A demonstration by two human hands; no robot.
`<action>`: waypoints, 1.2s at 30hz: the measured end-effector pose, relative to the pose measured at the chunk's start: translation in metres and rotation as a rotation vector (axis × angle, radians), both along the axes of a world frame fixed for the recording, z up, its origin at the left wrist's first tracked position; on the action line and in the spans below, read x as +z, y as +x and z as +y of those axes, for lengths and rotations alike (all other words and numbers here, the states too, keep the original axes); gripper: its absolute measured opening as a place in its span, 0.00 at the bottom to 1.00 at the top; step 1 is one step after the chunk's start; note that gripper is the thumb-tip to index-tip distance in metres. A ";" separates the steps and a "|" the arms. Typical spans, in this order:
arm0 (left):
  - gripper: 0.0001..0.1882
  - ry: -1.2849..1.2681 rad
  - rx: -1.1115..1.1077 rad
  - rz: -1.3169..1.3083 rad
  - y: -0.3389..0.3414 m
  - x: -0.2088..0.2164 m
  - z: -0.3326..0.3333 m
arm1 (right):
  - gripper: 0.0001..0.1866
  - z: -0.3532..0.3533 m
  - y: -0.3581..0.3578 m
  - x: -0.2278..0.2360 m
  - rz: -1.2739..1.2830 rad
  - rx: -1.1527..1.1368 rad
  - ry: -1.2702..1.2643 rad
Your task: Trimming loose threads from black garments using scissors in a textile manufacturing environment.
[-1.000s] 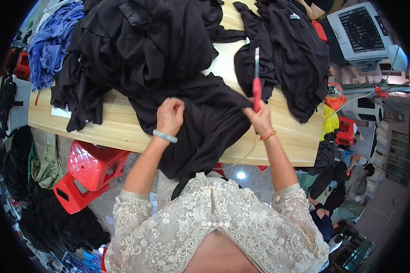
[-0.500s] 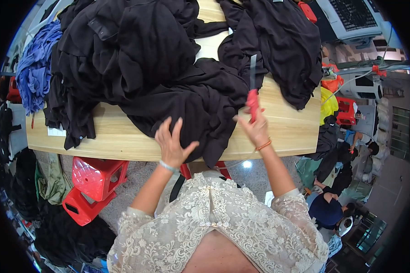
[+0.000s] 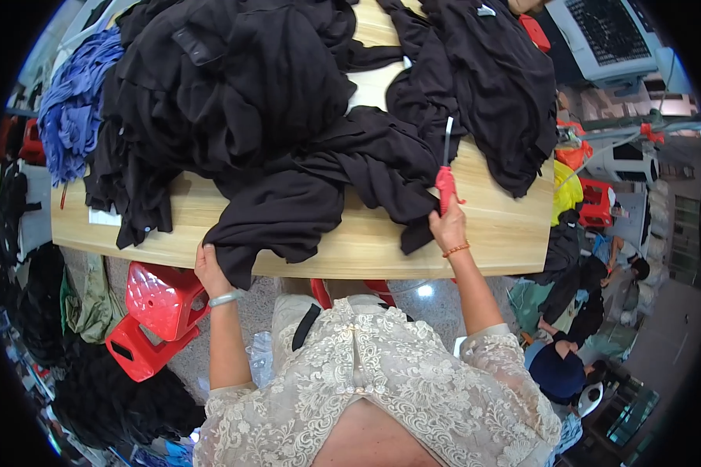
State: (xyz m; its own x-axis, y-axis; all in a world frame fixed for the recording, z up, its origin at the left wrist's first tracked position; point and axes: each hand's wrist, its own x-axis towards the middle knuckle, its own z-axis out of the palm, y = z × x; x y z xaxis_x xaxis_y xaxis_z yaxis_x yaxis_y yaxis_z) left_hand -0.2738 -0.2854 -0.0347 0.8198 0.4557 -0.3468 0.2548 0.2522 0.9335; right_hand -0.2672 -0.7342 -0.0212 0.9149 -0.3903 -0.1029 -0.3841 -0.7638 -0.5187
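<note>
A black garment (image 3: 288,210) lies stretched in loose folds along the near edge of the table, between my two hands. My left hand (image 3: 210,268) is closed on its left corner, which hangs a little over the edge. At the other end, my right hand (image 3: 449,231) grips a red-handled tool (image 3: 445,189) with a slim pale tip pointing away from me. The garment's right end touches the fingers of that hand; whether they also pinch the cloth is hard to see.
Behind the garment rises a big heap of black clothes (image 3: 226,93), with more black clothes (image 3: 498,93) to the right. Blue cloth (image 3: 76,109) hangs at the table's left end. Red stools (image 3: 160,300) stand below the wooden table (image 3: 491,249). Other people (image 3: 561,362) sit at the far right.
My left hand has moved left and closed on the garment, spreading it sideways. My right hand has dropped slightly nearer to me, still with the red-handled tool, and now touches the cloth.
</note>
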 end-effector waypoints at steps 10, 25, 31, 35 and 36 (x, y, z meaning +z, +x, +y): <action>0.12 0.622 -0.296 -0.103 -0.035 0.058 -0.043 | 0.23 0.086 -0.016 0.046 -0.078 0.461 0.266; 0.13 0.664 0.085 -0.084 0.012 0.048 0.067 | 0.21 0.117 0.038 0.057 -0.333 0.372 0.403; 0.25 0.950 -0.207 0.119 -0.052 -0.027 0.049 | 0.14 0.145 0.003 0.043 -0.193 0.698 0.237; 0.30 1.106 -0.309 0.080 -0.066 -0.022 0.011 | 0.17 0.179 -0.012 0.034 -0.117 0.847 0.193; 0.31 1.161 -0.308 0.059 -0.067 -0.023 0.009 | 0.21 0.188 -0.011 0.030 -0.067 0.873 0.156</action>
State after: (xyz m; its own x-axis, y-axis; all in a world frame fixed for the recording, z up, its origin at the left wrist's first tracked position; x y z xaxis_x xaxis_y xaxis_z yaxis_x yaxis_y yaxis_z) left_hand -0.3404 -0.2766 -0.0579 0.9458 0.3089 0.1005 0.2064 -0.8103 0.5484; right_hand -0.2786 -0.5467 0.0091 0.8857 0.4632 -0.0322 0.3369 -0.6886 -0.6421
